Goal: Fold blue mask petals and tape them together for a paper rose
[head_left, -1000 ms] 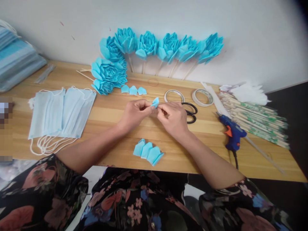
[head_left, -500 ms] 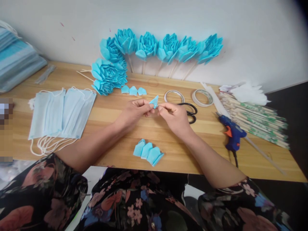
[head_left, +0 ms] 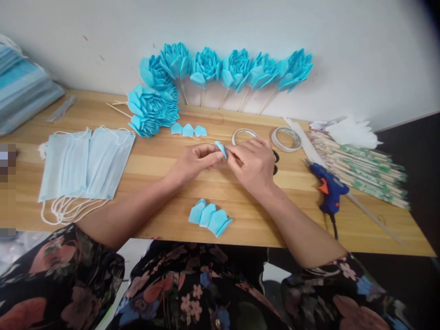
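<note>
— The fingers (head_left: 213,159), were they spread?

— No. Those of the left hand (head_left: 187,165) pinched a small blue piece (head_left: 220,148) between thumb and forefinger. Those of the right hand (head_left: 256,165) were bunched against its other side; I couldn't tell whether they gripped it too.

— And around them?

— The wooden tabletop (head_left: 151,215) carried everything. At the back, blue flowers (head_left: 206,66) on thin stems leaned along the wall, others heaped at their left end. Pale masks (head_left: 65,167) lay overlapping on the left, and a spread of wrapped sticks (head_left: 364,174) on the far right.

— Smaller than that?

— A blue glue gun (head_left: 332,192) rested to the right of the right hand, its nozzle pointing away. Overlapping blue cut-outs (head_left: 209,215) lay near the front edge, three more pieces (head_left: 188,130) beyond the left hand. A tape roll (head_left: 286,147) sat past the right hand, which partly hid some black handles (head_left: 276,170).

— Where exactly was the pinched bit?

— Raised between the two hands, touching both. Its long axis slanted from the far left down towards the right fingertips, so its lower end was nearer the right hand.
</note>
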Action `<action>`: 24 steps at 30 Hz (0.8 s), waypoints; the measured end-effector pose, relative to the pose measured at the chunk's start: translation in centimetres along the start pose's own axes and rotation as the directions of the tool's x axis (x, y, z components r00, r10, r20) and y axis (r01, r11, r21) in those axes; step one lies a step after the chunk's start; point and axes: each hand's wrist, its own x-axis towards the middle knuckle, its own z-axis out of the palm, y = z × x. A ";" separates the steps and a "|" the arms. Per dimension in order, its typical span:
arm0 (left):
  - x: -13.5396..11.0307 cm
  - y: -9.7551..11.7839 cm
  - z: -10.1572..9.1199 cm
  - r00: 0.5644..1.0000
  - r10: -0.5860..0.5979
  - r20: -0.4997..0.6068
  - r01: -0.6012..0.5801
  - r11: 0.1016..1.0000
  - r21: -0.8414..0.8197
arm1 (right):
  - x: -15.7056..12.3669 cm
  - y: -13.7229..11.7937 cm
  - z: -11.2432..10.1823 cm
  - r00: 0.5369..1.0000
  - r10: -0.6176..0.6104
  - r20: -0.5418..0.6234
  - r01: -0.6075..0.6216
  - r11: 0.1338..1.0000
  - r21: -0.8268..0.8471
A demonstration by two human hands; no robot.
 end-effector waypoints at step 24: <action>0.1 0.2 -0.2 0.994 -0.039 -0.098 0.046 0.996 0.070 | 0.0 -1.0 -0.1 0.986 0.079 0.150 -0.096 0.989 0.112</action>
